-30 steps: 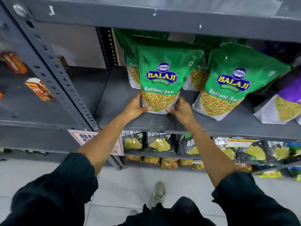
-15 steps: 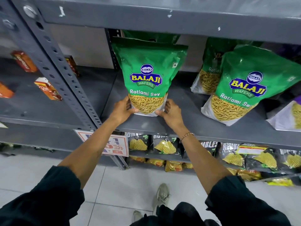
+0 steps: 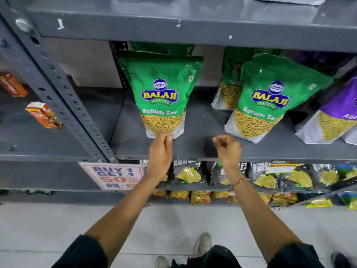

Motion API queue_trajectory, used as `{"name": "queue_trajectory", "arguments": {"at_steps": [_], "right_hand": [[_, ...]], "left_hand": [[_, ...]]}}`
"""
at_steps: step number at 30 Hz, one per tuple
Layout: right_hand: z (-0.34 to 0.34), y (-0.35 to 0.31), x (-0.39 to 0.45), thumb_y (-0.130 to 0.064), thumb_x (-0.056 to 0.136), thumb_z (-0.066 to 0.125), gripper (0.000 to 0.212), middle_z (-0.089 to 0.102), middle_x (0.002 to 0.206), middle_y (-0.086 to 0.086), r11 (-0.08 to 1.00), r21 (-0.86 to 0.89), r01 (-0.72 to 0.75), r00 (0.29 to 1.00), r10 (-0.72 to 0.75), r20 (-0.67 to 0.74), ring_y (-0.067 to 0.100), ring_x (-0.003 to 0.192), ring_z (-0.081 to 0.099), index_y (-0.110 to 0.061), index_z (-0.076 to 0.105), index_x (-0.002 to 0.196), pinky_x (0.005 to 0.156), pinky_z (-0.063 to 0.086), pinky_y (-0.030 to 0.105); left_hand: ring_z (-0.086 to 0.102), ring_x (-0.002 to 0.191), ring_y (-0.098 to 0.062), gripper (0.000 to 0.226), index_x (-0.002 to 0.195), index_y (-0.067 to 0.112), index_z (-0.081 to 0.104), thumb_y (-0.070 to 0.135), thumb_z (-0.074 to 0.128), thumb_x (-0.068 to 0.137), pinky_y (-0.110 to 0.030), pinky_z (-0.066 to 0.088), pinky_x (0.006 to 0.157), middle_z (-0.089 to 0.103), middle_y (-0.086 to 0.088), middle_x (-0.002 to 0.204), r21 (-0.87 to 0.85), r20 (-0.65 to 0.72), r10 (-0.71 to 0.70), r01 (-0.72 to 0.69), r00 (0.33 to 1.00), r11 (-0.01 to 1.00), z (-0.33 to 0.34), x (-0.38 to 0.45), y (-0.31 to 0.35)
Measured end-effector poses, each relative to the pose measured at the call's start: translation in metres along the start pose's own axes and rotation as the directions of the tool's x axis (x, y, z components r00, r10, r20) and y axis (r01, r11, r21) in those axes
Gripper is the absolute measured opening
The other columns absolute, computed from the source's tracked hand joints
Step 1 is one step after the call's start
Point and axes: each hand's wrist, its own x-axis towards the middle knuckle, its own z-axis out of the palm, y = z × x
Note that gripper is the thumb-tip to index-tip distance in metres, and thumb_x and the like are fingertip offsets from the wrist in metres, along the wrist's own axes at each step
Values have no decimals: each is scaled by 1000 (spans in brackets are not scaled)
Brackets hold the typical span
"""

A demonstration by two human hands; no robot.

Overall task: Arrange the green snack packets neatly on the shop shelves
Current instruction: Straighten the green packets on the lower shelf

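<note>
A green Balaji snack packet (image 3: 160, 84) stands upright at the left end of the grey shelf (image 3: 202, 120), with another green packet (image 3: 164, 48) partly hidden behind it. My left hand (image 3: 161, 151) pinches the front packet's white bottom edge. My right hand (image 3: 229, 147) hovers over bare shelf to the right, fingers loosely curled, holding nothing. Further right a second green packet (image 3: 274, 97) leans to the right, in front of a third (image 3: 229, 74).
A purple packet (image 3: 336, 113) leans at the far right. A perforated upright post (image 3: 58, 84) bounds the bay on the left, with red cartons (image 3: 43, 115) beyond it. The upper shelf hangs low. Below are black chip bags (image 3: 187, 174) and an offer sign (image 3: 114, 176).
Both hands slid the green packet left and set it upright. My right hand has come off it and moved right; my left hand has shifted to the bottom edge.
</note>
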Motion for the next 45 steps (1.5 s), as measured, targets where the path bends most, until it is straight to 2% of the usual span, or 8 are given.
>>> {"name": "queue_trajectory", "arguments": {"at_steps": [6,9,11,14,17,21,28,45], "right_hand": [[-84,54,33,-18,82,67,22,52,77,13,993,40,-109,973,115,-200,20,69,47,-4,50,86,68,35,30],[-109,74,61,-12,76,73,47,44,101,8,989,61,-132,988,136,-69,19,91,47,0,43,111,79,37,28],[-117,78,79,-14,75,75,74,41,126,6,995,36,-98,993,95,71,15,116,42,1,31,133,89,35,22],[-120,77,102,-15,72,77,85,42,136,0,1000,26,3,969,-9,249,10,119,42,-7,26,139,91,39,22],[-118,81,123,-24,60,85,82,55,132,7,999,30,-38,956,28,293,24,118,53,-13,40,128,99,47,47],[-113,100,143,-43,40,89,91,63,123,6,992,118,-35,931,-11,364,24,114,59,-17,51,118,97,49,51],[-114,73,141,-9,55,85,60,65,112,1,996,92,9,891,-49,451,20,105,61,-18,51,104,97,49,41],[-111,67,138,-17,58,85,66,60,120,-2,990,142,-3,824,-78,561,20,116,56,-19,46,113,105,44,45]], "left_hand": [[57,108,-21,48,130,4,43,11,60,86,-31,46,91,57,-15,125,-52,362,12,8,932,999,88,30,38],[24,142,-26,89,146,4,12,18,70,80,-30,25,111,21,-15,155,8,503,-91,101,859,995,126,51,55],[4,147,-26,108,146,3,-4,23,75,75,-33,11,117,1,-14,159,63,526,-87,64,846,996,144,64,63],[2,147,-26,124,146,6,-12,26,82,66,-38,14,119,-5,-13,160,23,550,-38,30,834,999,166,79,71],[40,134,-25,96,143,10,21,29,79,69,-29,36,103,38,-10,150,30,583,-93,93,807,995,176,80,77],[63,109,-22,65,118,10,53,29,83,63,-30,50,89,66,-10,120,0,461,-128,144,878,990,176,73,77],[65,101,-21,60,113,7,57,24,84,62,-32,50,90,70,-10,111,49,295,-228,224,928,973,169,56,75],[62,104,-20,64,121,6,50,19,81,67,-22,44,86,66,-12,119,96,272,-281,264,920,960,158,45,85]]}}
